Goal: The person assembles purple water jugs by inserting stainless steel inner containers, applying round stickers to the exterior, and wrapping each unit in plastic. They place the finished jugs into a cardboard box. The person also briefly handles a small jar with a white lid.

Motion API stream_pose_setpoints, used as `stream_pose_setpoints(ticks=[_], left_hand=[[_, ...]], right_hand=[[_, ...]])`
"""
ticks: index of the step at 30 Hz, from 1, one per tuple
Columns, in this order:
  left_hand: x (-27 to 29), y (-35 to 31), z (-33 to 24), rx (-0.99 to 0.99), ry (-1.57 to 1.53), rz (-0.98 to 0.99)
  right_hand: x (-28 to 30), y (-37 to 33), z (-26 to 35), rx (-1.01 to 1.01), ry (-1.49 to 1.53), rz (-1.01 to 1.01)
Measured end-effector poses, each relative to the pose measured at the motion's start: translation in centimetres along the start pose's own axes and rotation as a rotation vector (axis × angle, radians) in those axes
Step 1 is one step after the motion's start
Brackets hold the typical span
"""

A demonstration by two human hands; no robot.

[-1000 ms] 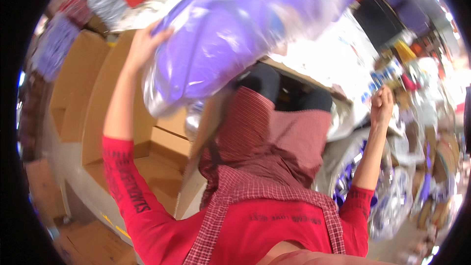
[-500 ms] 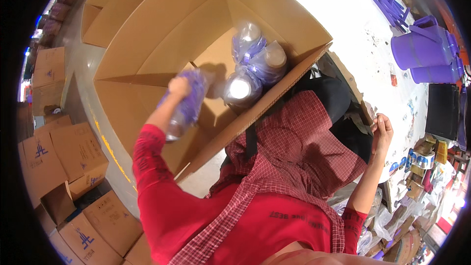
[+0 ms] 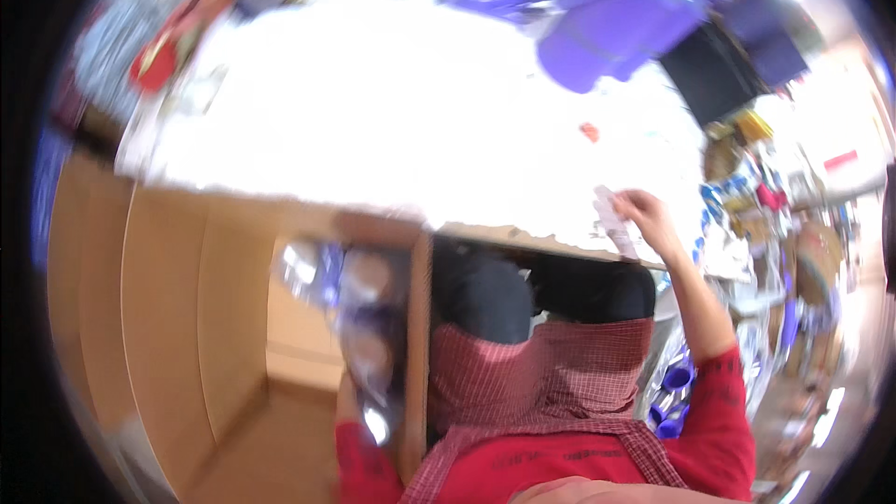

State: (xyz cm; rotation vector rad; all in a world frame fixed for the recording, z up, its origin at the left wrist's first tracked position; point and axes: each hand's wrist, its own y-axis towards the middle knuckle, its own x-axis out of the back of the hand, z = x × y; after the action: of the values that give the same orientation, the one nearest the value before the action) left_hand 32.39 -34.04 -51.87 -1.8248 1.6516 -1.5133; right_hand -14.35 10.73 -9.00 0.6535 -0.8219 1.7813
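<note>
My left hand reaches into the open cardboard box (image 3: 224,317) on the left; only the wrist (image 3: 348,401) shows clearly, and the fingers are hidden or smeared beside the bagged goods. Those are purple, clear-wrapped bundles (image 3: 322,271) with round pale ends, crowded along the box's right wall and blurred. Over the near edge of the white table (image 3: 392,103), my right hand (image 3: 644,215) is closed in a pinch on a thin pale strip (image 3: 611,215). Its material is too blurred to tell.
Purple buckets (image 3: 616,19) and a black panel (image 3: 711,70) stand on the table's far right. A small red scrap (image 3: 589,133) lies nearer. Plastic bags with purple pieces (image 3: 674,392) sit by my right elbow. Grey-blue bundles (image 3: 140,47) fill the far left.
The view has swung right, so the box now sits at the left and more of the table shows. The bundle in my left hand has moved toward the others. My right hand stays near the table edge.
</note>
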Motion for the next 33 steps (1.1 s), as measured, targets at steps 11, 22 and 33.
stream_pose_setpoints(ticks=[11, 22, 33], left_hand=[[7.5, -8.2, -3.9, -0.233, -0.447, -0.351], [24.5, -17.6, -45.6, -1.186, -0.739, -0.46], [10.0, -27.2, -61.1, -1.046, -0.642, 0.798]], right_hand=[[17.2, 18.2, 20.6, 0.761, -0.51, -0.842], [20.7, -8.0, 17.5, 1.518, -0.293, -0.399], [16.2, -10.0, -8.6, 0.56, 0.342, -0.35]])
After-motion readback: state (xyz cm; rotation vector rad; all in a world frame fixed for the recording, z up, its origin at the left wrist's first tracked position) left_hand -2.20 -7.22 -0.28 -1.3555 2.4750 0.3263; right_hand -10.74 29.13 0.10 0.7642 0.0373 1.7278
